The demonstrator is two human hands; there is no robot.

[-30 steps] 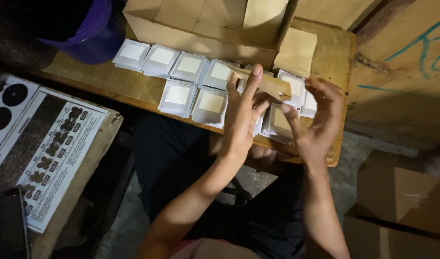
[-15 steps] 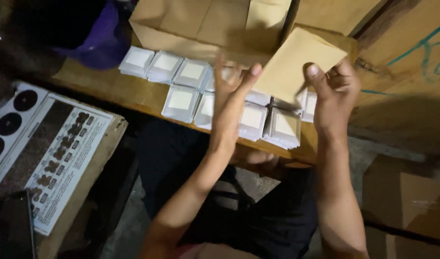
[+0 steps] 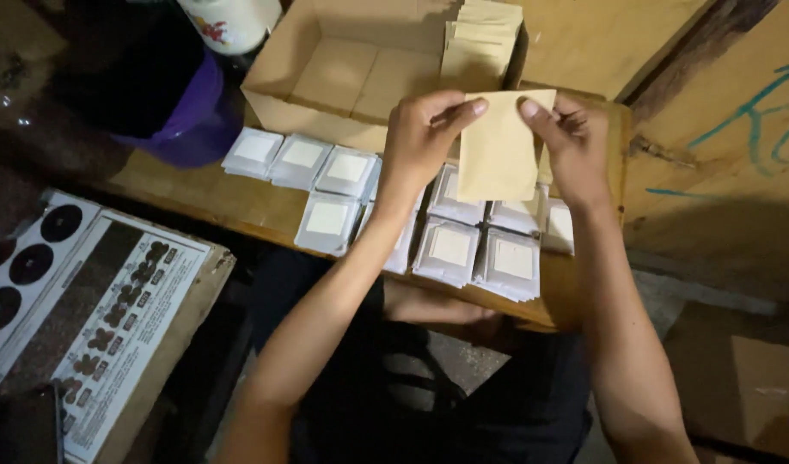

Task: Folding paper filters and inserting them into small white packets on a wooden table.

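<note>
Tan paper envelope (image 3: 499,146) upright, top corners pinched by left hand (image 3: 422,137), right hand (image 3: 575,146) fingers.

Tan flat pouch (image 3: 498,146) held upright above white square packets (image 3: 450,249) lying in rows on the surface. Open brown carton (image 3: 326,73) behind holds stacked tan pouches (image 3: 485,39). Printed chart (image 3: 94,318), white with dark circles, lies lower left.

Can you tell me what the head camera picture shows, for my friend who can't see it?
Two bare hands, left hand and right hand, hold up a tan paper envelope above rows of small white packets on a wooden table, beside an open cardboard box.
</note>
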